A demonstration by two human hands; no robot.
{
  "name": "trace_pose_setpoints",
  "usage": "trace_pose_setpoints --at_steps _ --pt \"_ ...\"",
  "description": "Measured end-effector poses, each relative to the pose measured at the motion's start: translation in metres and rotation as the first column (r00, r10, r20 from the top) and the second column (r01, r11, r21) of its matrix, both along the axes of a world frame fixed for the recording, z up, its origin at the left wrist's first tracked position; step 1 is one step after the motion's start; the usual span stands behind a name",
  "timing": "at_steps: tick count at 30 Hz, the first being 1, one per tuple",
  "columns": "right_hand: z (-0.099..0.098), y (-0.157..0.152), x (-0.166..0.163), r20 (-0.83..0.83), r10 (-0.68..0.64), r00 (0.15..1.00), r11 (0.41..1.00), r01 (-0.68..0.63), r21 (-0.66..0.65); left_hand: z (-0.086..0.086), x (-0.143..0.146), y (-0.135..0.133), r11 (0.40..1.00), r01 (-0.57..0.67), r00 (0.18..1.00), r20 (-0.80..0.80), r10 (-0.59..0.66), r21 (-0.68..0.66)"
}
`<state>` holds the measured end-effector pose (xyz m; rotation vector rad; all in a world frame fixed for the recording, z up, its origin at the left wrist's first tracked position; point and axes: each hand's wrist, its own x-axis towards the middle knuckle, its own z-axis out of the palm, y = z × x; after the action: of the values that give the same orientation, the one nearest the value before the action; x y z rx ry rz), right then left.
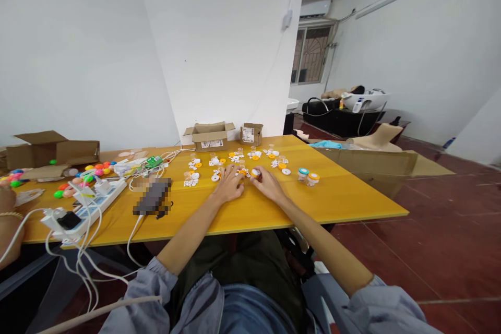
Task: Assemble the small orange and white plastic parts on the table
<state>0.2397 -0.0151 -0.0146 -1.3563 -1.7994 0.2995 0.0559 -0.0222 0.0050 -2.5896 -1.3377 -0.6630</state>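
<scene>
On the yellow table, my left hand (230,186) reaches over small loose pieces, its fingers stretched out and apart beside an orange part (243,172). To its right, my right hand (268,186) is closed around a small round white-and-orange piece (255,173); its exact kind is too small to make out. Around both hands lie little groups of clear plastic cups (240,151), orange rings (282,166) and white discs (286,171). Two clear jars stand further right, a teal-lidded jar (302,175) and an orange-lidded jar (312,179).
An open cardboard box (211,142) and a smaller box (251,134) stand against the wall. Left of me are a power strip (97,210) with trailing cables, a blurred dark object (153,197), and coloured balls (99,169). Another person's arm (8,224) shows at the left edge.
</scene>
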Motion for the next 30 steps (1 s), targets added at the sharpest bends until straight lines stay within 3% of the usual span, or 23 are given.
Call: trace_pose_setpoints --at_steps 8,15,22,30 --pt "0.0032 -0.0021 -0.0001 -0.002 0.02 1.0 1.0 -0.02 -0.007 0.0025 0.0017 -0.0028 0.999 -0.049 0.999 -0.022 0.049 0.018" --pt "0.0001 0.0004 0.0006 0.003 0.039 0.999 0.999 -0.04 0.011 0.0032 -0.0002 -0.0027 0.999 0.04 0.998 -0.042 -0.039 0.007" --pt "0.0028 -0.0019 0.0 -0.012 0.05 0.999 0.999 -0.05 0.004 0.0071 0.0022 -0.0058 1.0 0.012 0.999 -0.042 -0.013 -0.028" --pt "0.006 -0.0056 -0.001 -0.038 0.097 0.995 0.995 -0.097 -0.018 0.0094 0.0014 -0.0066 0.999 0.038 0.996 0.078 -0.037 -0.003"
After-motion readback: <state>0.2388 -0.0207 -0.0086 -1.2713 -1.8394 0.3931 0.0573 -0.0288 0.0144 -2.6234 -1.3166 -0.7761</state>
